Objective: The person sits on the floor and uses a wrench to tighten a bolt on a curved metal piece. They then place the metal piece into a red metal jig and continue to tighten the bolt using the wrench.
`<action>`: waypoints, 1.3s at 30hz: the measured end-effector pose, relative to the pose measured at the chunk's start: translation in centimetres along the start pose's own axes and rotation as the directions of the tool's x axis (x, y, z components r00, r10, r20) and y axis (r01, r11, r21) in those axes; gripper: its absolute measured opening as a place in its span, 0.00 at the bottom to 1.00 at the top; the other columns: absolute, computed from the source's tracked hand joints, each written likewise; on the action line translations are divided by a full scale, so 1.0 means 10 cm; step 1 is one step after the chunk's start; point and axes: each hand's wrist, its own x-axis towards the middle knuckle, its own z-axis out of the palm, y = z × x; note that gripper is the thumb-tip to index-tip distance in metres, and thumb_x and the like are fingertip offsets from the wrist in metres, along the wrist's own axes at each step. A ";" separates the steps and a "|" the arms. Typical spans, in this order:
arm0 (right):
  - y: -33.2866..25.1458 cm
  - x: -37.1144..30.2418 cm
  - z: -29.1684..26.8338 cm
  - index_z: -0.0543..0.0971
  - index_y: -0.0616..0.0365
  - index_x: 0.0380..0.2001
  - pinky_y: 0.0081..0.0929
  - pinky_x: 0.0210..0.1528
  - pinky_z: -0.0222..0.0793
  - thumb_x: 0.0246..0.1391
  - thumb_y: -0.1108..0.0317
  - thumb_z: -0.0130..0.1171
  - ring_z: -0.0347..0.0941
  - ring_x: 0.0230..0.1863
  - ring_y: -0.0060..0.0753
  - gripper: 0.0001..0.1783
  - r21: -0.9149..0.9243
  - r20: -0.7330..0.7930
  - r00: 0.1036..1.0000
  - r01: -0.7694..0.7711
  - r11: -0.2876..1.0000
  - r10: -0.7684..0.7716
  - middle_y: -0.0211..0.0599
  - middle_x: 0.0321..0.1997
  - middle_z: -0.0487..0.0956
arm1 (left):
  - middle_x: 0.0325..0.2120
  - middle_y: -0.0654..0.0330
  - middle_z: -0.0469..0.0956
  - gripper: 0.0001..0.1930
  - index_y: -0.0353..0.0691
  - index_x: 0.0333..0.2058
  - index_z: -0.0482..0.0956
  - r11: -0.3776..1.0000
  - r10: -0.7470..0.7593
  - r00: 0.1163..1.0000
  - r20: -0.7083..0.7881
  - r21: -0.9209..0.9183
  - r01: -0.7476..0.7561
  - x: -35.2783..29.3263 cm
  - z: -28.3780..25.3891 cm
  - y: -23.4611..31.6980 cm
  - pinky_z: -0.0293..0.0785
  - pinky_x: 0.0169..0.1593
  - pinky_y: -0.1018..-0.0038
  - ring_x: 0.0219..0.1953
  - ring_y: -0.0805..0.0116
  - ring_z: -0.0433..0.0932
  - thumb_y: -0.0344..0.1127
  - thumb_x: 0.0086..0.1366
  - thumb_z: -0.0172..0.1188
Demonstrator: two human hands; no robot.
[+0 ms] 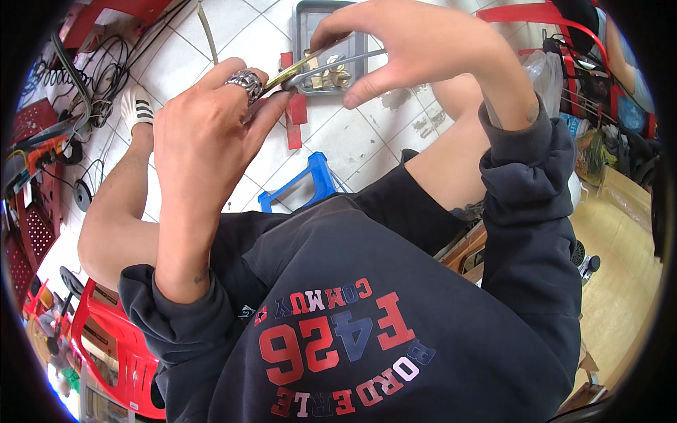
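Observation:
My left hand (204, 127), with a chunky silver ring on a finger, is closed in a pinch on a thin brass-coloured strip (295, 69). Another narrow strip (207, 32) sticks up beyond its knuckles. Across from it, my right hand (430, 53) curls round a slim grey metal tool (338, 65), its thumb held apart below. That tool runs to my left fingertips, where it meets the brass-coloured strip; its exact kind is unclear. Below the hands on the floor is a grey tray (302, 32) with several brass-coloured metal pieces (333, 76), partly covered by my right hand.
A red flat bar (296, 116) lies by the tray. The blue stool (323, 175) stands before my lap. Cables (106, 92) and red perforated metal (35, 211) are at left, with a red chair (120, 352). At right are a wooden surface (613, 282) and another person's arm (619, 60).

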 end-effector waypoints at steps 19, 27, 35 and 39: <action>0.01 0.18 0.17 0.82 0.56 0.38 0.43 0.39 0.74 0.43 0.58 0.69 0.79 0.36 0.51 0.19 -0.174 0.001 0.982 -0.188 0.967 0.191 0.47 0.32 0.82 | 0.22 0.59 0.73 0.08 0.35 0.30 0.82 0.999 -0.050 0.999 0.004 -0.008 0.050 -0.02 0.12 -0.04 0.67 0.24 0.71 0.19 0.61 0.73 0.33 0.56 0.69; 0.00 0.18 0.17 0.83 0.57 0.36 0.43 0.38 0.73 0.44 0.60 0.64 0.79 0.34 0.53 0.16 -0.141 -0.032 0.982 -0.187 0.972 0.184 0.50 0.30 0.81 | 0.21 0.56 0.73 0.09 0.32 0.31 0.81 0.997 -0.042 0.997 0.059 -0.066 0.045 0.01 0.08 -0.10 0.66 0.26 0.69 0.20 0.60 0.72 0.32 0.56 0.69; -0.04 0.14 0.07 0.82 0.60 0.30 0.43 0.36 0.73 0.44 0.62 0.62 0.78 0.31 0.54 0.13 -0.263 0.080 0.966 -0.219 0.939 0.248 0.50 0.27 0.80 | 0.32 0.50 0.75 0.11 0.31 0.40 0.79 0.968 0.028 0.952 0.306 -0.247 0.051 -0.10 0.14 -0.25 0.69 0.37 0.64 0.33 0.55 0.75 0.28 0.59 0.64; -0.14 0.16 -0.01 0.81 0.61 0.32 0.42 0.38 0.73 0.43 0.62 0.62 0.78 0.33 0.53 0.14 -0.175 0.134 0.890 -0.412 0.894 0.436 0.50 0.28 0.81 | 0.28 0.49 0.71 0.10 0.30 0.38 0.79 0.942 -0.073 0.940 0.333 -0.288 0.175 -0.08 0.18 -0.27 0.69 0.39 0.60 0.32 0.47 0.72 0.30 0.59 0.64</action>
